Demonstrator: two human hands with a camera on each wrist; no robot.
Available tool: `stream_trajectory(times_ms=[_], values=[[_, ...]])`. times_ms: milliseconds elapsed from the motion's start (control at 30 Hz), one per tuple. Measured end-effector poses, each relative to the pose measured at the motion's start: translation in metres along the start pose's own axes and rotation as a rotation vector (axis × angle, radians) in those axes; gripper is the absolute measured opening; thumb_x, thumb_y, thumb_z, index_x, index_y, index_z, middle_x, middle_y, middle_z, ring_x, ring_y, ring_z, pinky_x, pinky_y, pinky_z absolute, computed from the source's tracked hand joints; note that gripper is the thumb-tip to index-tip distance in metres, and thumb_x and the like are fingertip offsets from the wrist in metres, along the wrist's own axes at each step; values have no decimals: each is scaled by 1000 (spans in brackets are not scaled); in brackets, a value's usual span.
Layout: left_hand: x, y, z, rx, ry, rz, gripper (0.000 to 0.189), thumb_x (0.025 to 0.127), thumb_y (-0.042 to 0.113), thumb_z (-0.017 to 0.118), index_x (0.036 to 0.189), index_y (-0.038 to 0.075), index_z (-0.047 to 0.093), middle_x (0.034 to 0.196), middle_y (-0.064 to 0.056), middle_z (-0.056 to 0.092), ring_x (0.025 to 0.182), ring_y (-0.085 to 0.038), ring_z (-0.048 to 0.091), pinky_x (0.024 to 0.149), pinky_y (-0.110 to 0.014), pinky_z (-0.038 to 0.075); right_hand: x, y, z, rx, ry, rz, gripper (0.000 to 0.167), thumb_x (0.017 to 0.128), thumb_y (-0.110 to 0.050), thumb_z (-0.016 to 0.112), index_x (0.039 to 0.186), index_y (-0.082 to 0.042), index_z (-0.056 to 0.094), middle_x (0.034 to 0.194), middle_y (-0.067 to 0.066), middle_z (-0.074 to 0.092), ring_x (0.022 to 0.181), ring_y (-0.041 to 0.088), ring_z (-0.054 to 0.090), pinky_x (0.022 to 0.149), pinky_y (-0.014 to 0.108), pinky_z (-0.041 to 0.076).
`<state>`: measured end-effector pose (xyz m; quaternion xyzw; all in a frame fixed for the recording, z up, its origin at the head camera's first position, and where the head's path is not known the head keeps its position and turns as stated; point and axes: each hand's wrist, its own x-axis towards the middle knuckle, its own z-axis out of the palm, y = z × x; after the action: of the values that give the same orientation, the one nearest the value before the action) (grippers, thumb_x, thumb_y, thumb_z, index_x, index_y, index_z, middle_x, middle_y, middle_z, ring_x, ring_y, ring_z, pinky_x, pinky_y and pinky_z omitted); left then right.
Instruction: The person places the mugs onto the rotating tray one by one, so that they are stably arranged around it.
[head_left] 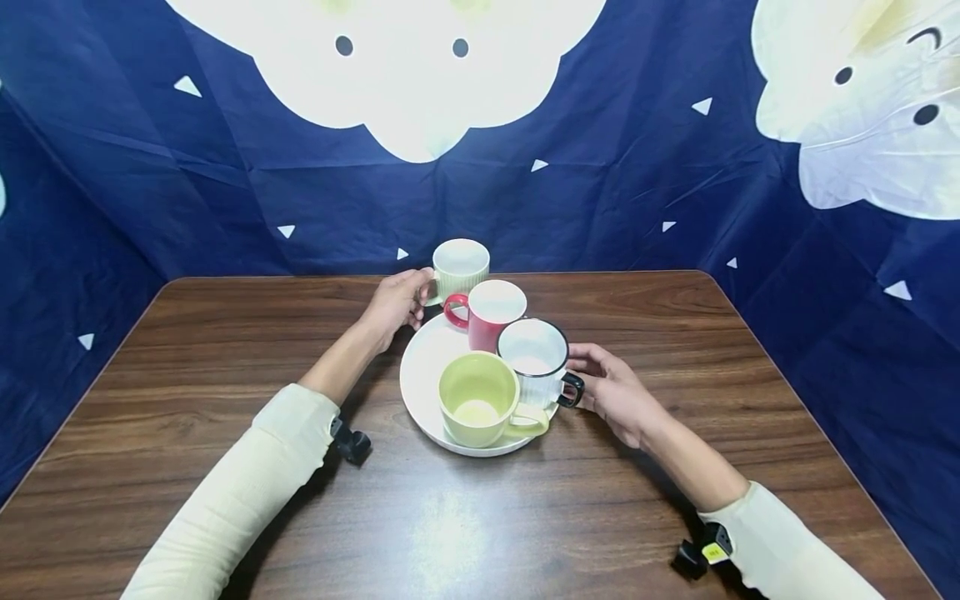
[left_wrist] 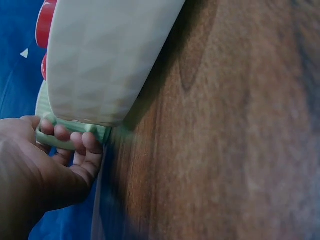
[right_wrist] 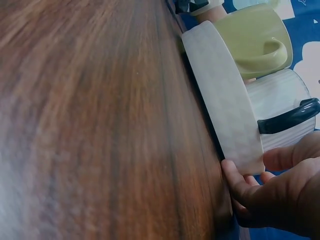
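A white round plate (head_left: 422, 379) with a raised, faceted side sits on the wooden table. On it stand a yellow-green mug (head_left: 478, 400), a white ribbed mug (head_left: 531, 350) with black rim and handle, and a pink-red mug (head_left: 491, 321). A pale green ribbed mug (head_left: 461, 267) is at the plate's far edge, its base hidden behind the plate. My left hand (head_left: 397, 304) curls its fingers round the handle of this pale green mug. With my right hand (right_wrist: 280, 190) I grip the plate's right edge, thumb at the rim and fingers low on its side, beside the black handle.
The brown wooden table (head_left: 187, 400) extends around the plate on both sides and in front. A dark blue cloth (head_left: 225, 192) with white cloud faces and triangles hangs right behind the table's far edge.
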<state>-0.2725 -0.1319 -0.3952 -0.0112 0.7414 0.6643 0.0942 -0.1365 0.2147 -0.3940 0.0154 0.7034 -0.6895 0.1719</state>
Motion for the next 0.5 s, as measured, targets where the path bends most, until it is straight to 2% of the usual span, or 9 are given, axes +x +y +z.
stream_trajectory(times_ms=[233,367,500], values=[[-1,0,4,5,-15,13,40,118,41,53,86,17,56,76,8,50,59,-8,47,56,-22,45,-1,1,2,4,1,-21,47,112,2,56,158,4,45,136,9,58,105,8,69,92,23,64],[0,0,6,-32,-43,14,38,119,36,49,87,17,57,74,9,47,58,-8,44,57,-20,43,-1,1,3,0,3,-21,48,113,2,56,159,4,45,135,9,58,105,8,69,92,24,64],[2,0,6,-46,-70,7,36,119,31,44,91,12,56,73,8,45,59,-9,42,56,-21,42,-1,1,2,-10,7,-19,50,112,2,57,160,4,44,137,10,57,106,9,68,91,24,64]])
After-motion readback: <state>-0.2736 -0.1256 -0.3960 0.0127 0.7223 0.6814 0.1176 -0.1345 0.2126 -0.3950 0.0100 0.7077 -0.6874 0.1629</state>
